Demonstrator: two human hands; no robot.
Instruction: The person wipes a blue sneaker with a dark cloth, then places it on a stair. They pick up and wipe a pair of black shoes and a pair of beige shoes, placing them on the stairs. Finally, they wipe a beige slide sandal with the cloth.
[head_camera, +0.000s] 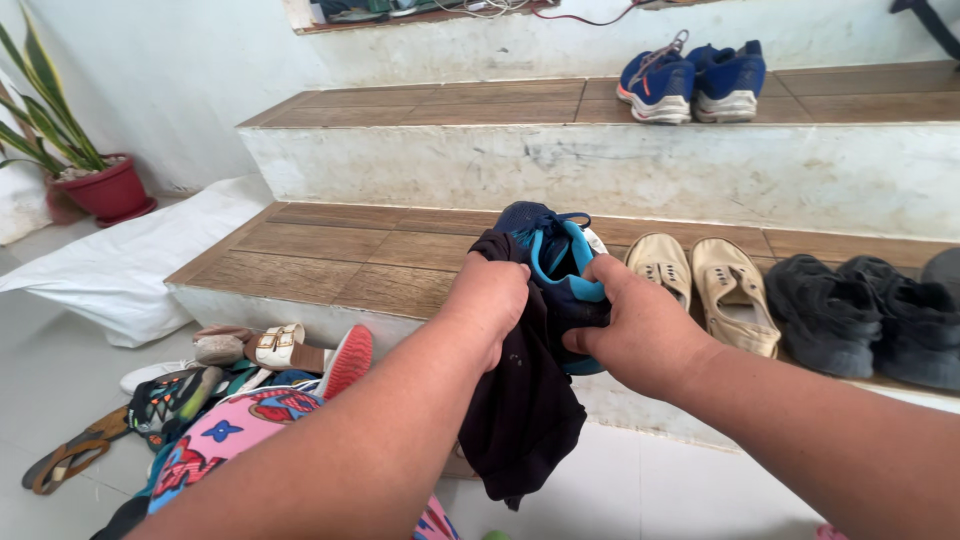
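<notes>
my left hand rubs a dark cloth on the navy shoe gripped by my right hand; next, turn it.

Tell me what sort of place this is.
Likely a home entryway or stairwell: tiled steps lined with pairs of shoes, a shoe pile on the floor, a potted plant. Left hand holds a dark cloth, right hand a blue shoe.
</notes>
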